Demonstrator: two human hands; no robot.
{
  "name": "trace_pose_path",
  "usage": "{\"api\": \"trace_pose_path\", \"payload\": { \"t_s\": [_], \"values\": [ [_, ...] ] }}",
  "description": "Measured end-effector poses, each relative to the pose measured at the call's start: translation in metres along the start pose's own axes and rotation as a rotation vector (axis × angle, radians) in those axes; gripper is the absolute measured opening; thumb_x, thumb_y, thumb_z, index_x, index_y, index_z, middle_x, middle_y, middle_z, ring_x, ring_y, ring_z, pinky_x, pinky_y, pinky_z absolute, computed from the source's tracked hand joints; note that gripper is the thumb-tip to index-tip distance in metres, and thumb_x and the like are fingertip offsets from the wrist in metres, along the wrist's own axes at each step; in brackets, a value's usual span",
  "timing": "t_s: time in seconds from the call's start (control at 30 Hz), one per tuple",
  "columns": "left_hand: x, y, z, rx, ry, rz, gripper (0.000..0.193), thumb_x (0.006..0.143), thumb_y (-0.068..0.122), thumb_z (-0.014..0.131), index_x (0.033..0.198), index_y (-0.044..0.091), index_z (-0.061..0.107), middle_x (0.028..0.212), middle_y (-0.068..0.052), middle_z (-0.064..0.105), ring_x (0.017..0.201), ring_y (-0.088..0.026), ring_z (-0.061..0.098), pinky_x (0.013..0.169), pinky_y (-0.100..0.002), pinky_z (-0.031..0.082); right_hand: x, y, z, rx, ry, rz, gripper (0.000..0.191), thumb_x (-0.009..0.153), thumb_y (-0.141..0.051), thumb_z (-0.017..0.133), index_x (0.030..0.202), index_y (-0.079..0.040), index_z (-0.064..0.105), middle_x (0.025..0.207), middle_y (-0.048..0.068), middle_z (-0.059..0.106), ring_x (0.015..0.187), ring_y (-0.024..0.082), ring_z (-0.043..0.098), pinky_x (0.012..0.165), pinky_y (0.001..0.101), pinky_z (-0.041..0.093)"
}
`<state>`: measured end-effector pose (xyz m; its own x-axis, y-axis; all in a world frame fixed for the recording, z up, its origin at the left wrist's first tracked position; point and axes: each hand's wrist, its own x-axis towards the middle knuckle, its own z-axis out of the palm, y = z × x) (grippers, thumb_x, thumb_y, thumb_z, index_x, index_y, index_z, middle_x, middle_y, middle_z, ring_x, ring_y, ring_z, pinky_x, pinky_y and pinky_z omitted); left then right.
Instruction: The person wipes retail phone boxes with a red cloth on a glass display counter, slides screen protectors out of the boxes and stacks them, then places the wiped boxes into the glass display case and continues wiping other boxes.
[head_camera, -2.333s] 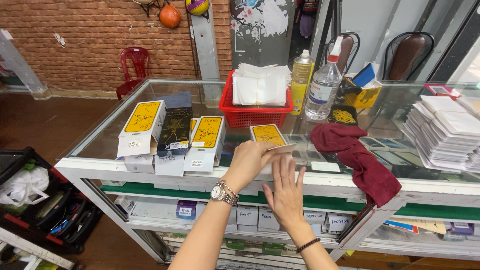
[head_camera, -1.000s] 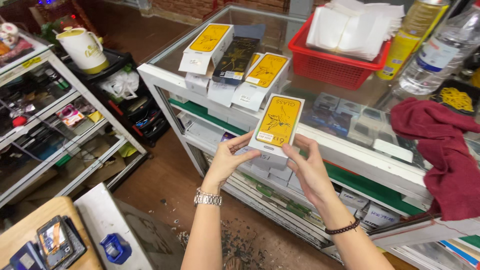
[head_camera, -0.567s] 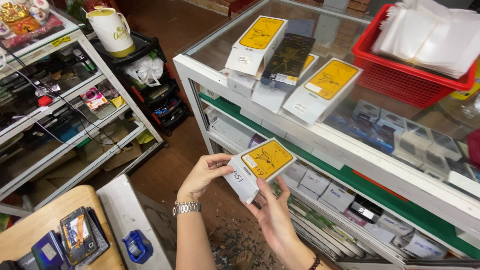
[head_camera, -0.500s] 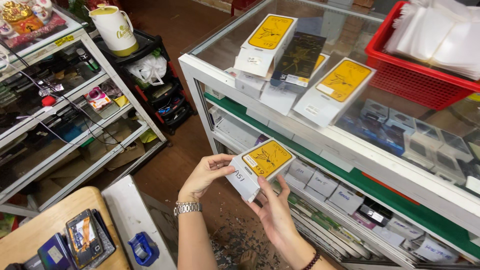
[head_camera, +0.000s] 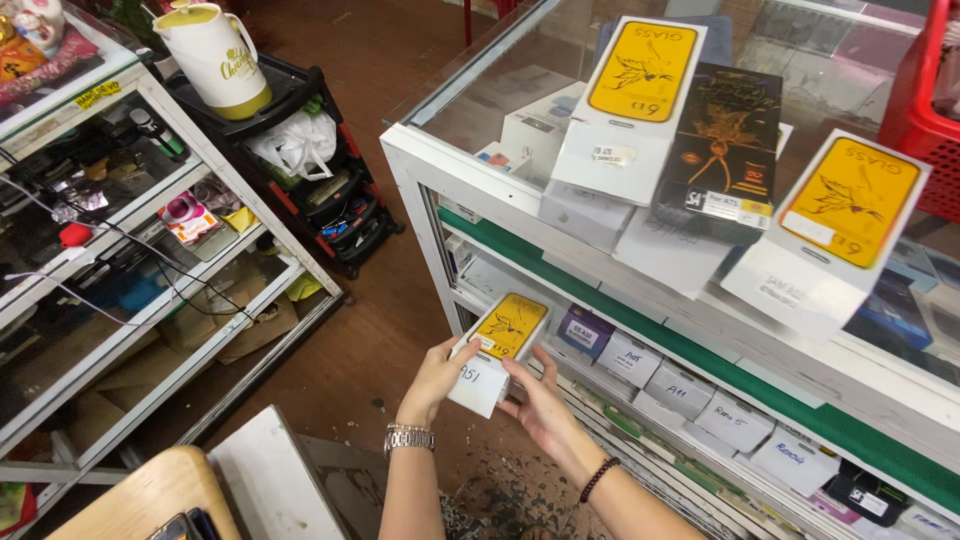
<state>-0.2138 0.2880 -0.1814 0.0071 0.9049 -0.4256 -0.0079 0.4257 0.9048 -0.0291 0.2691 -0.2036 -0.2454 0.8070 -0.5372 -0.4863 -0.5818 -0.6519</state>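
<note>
Both my hands hold one flat white box with a yellow panel (head_camera: 497, 348), low in front of the glass display counter (head_camera: 480, 180). My left hand (head_camera: 437, 375), a metal watch on its wrist, grips the box's left and lower edge. My right hand (head_camera: 540, 405), a dark bead bracelet on its wrist, supports the right side from below. The box sits just in front of the counter's lower shelf, where rows of small white boxes (head_camera: 700, 395) stand behind a green edge strip.
On the counter top lie two yellow-panel boxes (head_camera: 630, 110) (head_camera: 825, 235) and a black one (head_camera: 722, 150); a red basket (head_camera: 925, 130) is at far right. At left stand a glass shelf unit (head_camera: 110, 250), a cream jug (head_camera: 213, 55) and a black cart (head_camera: 320, 190). A wooden surface (head_camera: 165, 495) is near left.
My hands took the yellow-panel box off the counter top and lowered it in front of the lower shelf. My view swung down and left toward the floor and shelves.
</note>
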Motion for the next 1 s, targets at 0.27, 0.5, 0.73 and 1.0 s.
{"api": "trace_pose_path", "payload": {
  "t_s": [0.27, 0.5, 0.73, 1.0],
  "values": [
    [0.116, -0.023, 0.02, -0.167, 0.008, 0.275, 0.047, 0.093, 0.027, 0.069, 0.132, 0.001, 0.064, 0.117, -0.011, 0.075, 0.103, -0.015, 0.068, 0.086, -0.027, 0.053, 0.079, -0.002, -0.053, -0.414, 0.037, -0.009, 0.07, 0.098, -0.047, 0.058, 0.155, -0.016, 0.034, 0.152, 0.005, 0.044, 0.136, 0.024, 0.046, 0.108, 0.0395, 0.048],
    [0.186, -0.019, 0.068, 0.016, -0.07, 0.262, 0.069, 0.088, 0.035, 0.074, 0.141, 0.0, 0.048, 0.132, -0.021, 0.064, 0.121, -0.028, 0.063, 0.094, -0.038, 0.053, 0.074, -0.01, -0.113, -0.504, -0.008, 0.152, 0.047, 0.099, -0.038, 0.054, 0.138, -0.012, 0.059, 0.124, 0.009, 0.072, 0.11, 0.017, 0.066, 0.097, 0.0353, 0.055],
    [0.206, -0.031, 0.083, 0.794, 0.065, 0.274, 0.052, 0.096, 0.047, 0.066, 0.142, 0.026, 0.057, 0.137, -0.018, 0.061, 0.13, -0.042, 0.051, 0.109, -0.05, 0.04, 0.077, -0.021, -0.139, -0.465, 0.043, 0.119, 0.046, 0.099, -0.037, 0.053, 0.137, -0.011, 0.06, 0.122, 0.008, 0.073, 0.11, 0.017, 0.067, 0.096, 0.0345, 0.055],
    [0.18, -0.031, 0.108, 0.255, 0.49, 0.34, 0.046, 0.099, 0.026, 0.058, 0.141, 0.007, 0.056, 0.132, -0.017, 0.067, 0.123, -0.032, 0.06, 0.103, -0.043, 0.047, 0.059, -0.038, -0.122, -0.485, 0.061, 0.128, 0.044, 0.099, -0.036, 0.053, 0.136, -0.013, 0.06, 0.12, 0.005, 0.074, 0.106, 0.015, 0.068, 0.095, 0.0319, 0.056]
  ]
}}
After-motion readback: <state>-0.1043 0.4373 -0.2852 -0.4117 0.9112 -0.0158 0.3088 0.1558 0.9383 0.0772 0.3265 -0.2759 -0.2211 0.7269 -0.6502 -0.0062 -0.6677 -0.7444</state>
